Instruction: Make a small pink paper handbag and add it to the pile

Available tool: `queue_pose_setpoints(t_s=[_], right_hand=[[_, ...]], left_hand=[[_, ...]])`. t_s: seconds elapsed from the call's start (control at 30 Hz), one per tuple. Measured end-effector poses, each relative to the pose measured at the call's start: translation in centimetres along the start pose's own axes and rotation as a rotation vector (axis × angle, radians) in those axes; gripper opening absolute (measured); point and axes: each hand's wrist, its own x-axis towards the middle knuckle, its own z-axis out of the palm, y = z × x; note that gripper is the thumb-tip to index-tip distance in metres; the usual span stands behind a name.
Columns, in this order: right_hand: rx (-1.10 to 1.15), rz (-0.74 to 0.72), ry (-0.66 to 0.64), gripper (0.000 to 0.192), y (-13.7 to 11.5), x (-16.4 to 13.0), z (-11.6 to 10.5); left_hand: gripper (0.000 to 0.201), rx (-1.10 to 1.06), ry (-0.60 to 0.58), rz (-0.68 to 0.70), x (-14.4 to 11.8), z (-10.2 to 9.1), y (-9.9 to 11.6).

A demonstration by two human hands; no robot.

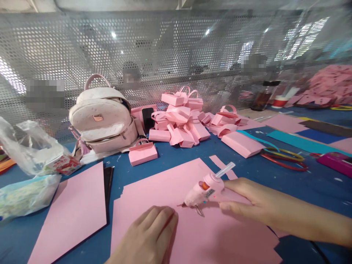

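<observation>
Near the front, right hand (247,203) is wrapped around a smooth pink plastic glue gun (205,190), left hand (150,234) pressed flat, fingers together, on matte pink paper sheet (214,238).

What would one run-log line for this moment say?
right hand: holds glue gun | nozzle: at pink sheet | left hand: rests on sheet

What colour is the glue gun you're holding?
The glue gun in the right hand is pale pink, with an orange bit near the back. The head view shows it.
</observation>
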Motion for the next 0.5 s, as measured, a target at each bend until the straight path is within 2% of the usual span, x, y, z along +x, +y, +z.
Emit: queue_pose_setpoints(t_s=[0.07, 0.17, 0.5], right_hand=[[0.024, 0.030, 0.056, 0.067, 0.01, -0.25, 0.22], [0.038, 0.030, 0.059, 0.068, 0.03, -0.33, 0.27], [-0.034, -0.083, -0.097, 0.060, 0.18, 0.63, 0.09]], left_hand=[[0.036, -0.006, -0.011, 0.002, -0.03, -0.01, -0.09], [0.036, -0.007, -0.010, 0.002, -0.06, 0.02, -0.12], [0.034, -0.005, 0.021, 0.005, 0.06, 0.20, -0.07]])
